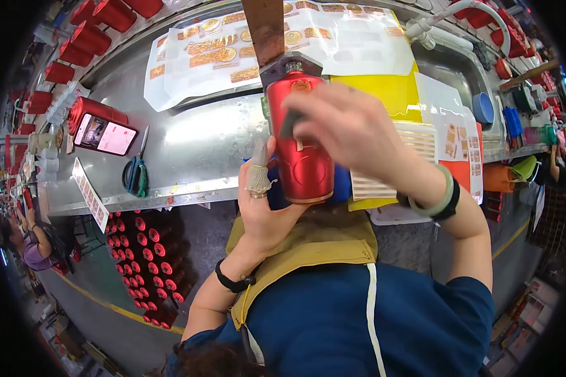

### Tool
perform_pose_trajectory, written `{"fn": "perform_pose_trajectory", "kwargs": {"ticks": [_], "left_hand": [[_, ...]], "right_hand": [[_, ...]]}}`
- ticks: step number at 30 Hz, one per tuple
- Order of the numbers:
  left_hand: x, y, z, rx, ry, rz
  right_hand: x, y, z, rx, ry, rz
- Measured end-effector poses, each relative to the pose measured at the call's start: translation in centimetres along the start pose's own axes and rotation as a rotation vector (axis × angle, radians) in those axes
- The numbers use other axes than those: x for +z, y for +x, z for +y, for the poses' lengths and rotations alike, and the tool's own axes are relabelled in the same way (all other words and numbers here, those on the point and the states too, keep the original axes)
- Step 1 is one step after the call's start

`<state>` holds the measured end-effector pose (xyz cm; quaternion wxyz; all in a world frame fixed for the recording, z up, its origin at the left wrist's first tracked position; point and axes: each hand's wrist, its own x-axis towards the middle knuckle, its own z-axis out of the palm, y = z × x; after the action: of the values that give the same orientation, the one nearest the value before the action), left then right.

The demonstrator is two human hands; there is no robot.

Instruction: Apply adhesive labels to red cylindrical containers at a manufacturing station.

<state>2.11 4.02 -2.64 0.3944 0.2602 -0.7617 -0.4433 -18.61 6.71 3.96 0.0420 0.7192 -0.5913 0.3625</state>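
Note:
A glossy red bottle (303, 166) lies in front of me, its neck toward the far side against a dark bracket (272, 68) at the end of a wooden bar (264, 28). My left hand (267, 217) is closed around the bottle's near end, thumb along its left side, other fingers partly hidden. A whitish wrap covers one of its digits. My right hand (358, 125), blurred by motion, pinches a small dark pad (288, 123) against the bottle's upper front. Some gold decoration shows near the shoulder, and a small pale mark sits below the right fingers.
Sticker sheets (201, 53) lie along the metal bench. At left are a phone (105, 134) leaning on another red bottle (85, 112), and scissors (134, 176). Yellow (377, 94) and striped sheets (383, 176) lie at right, near a sink with a blue cup (483, 108).

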Motion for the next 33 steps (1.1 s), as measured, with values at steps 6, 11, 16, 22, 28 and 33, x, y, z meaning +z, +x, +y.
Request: {"fn": "perform_pose_trajectory", "kwargs": {"ticks": [6,11,16,22,28,33], "left_hand": [[-0.3,-0.1,0.1,0.0,0.028,-0.046],[-0.1,-0.2,0.0,-0.082,-0.029,-0.07],[-0.3,0.3,0.0,-0.023,-0.014,-0.036],[-1.0,1.2,0.3,0.016,0.02,-0.124],[-3.0,6.0,1.2,0.289,0.427,-0.252],[-0.9,7.3,2.1,0.236,0.54,-0.186]], "right_hand": [[0.0,2.6,1.9,-0.355,-0.434,0.121],[0.5,0.1,-1.3,-0.127,-0.037,-0.132],[-2.2,4.3,5.1,-0.151,-0.533,0.152],[-1.3,2.2,2.6,0.167,-0.027,0.031],[-3.1,1.5,3.0,0.262,-0.044,0.274],[-2.3,-1.1,1.1,0.618,0.263,0.28]]}}
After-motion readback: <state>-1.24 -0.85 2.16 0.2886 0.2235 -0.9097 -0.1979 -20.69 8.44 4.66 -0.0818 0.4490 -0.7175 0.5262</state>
